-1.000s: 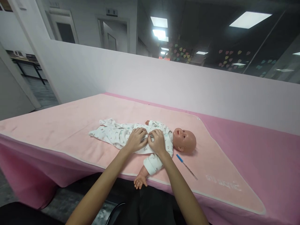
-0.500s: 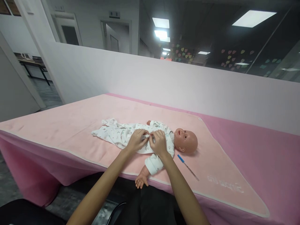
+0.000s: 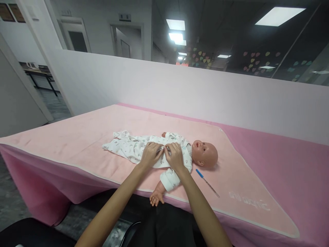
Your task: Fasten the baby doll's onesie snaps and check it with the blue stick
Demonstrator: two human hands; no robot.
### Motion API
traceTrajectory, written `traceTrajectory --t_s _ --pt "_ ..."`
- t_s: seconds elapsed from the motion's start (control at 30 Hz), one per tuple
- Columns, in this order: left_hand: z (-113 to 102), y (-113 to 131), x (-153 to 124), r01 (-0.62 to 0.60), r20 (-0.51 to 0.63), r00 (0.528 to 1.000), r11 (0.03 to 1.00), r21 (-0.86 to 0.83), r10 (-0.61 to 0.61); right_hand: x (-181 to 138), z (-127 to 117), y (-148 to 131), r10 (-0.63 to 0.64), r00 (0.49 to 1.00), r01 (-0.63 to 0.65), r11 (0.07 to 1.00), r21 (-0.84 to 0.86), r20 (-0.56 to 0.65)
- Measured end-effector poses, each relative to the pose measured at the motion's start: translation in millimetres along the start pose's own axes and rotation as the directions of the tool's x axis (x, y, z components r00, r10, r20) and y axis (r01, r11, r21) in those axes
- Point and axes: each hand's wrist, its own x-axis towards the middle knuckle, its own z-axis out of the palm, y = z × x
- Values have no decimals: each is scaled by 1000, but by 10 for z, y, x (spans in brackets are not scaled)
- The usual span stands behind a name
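Note:
A baby doll (image 3: 205,154) lies on its back on a pale pink blanket (image 3: 89,144), head to the right, dressed in a white printed romper (image 3: 128,147). My left hand (image 3: 150,154) and my right hand (image 3: 174,156) rest side by side on the doll's chest, fingers curled and pinching the romper's front opening between them. The doll's near arm (image 3: 160,188) hangs over the table's front edge. A thin blue-capped thermometer (image 3: 207,182) lies on the blanket just right of my right forearm.
The blanket covers a table draped in a darker pink cloth (image 3: 282,161). A low white partition wall (image 3: 180,89) runs behind the table. A dark chair edge (image 3: 128,233) shows below, between my arms.
My hands stay pinched on the romper's front and have barely shifted. The view has drifted slightly.

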Motion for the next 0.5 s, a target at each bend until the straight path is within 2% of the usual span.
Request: traceTrajectory --t_s 0.13,0.23,0.33,0.5 --pt "22 -6 13 -44 -10 999 991 128 46 1 3 7 14 1000 -14 1000 7 -8" --pt "36 -11 16 -28 -26 999 989 144 32 2 11 18 26 1000 -26 1000 10 -15" --pt "43 -14 4 13 -48 999 998 63 -10 2 22 25 33 999 -33 999 6 -12" --pt "17 -20 -10 111 -85 988 976 -188 -129 3 17 10 38 999 -38 999 2 -16"
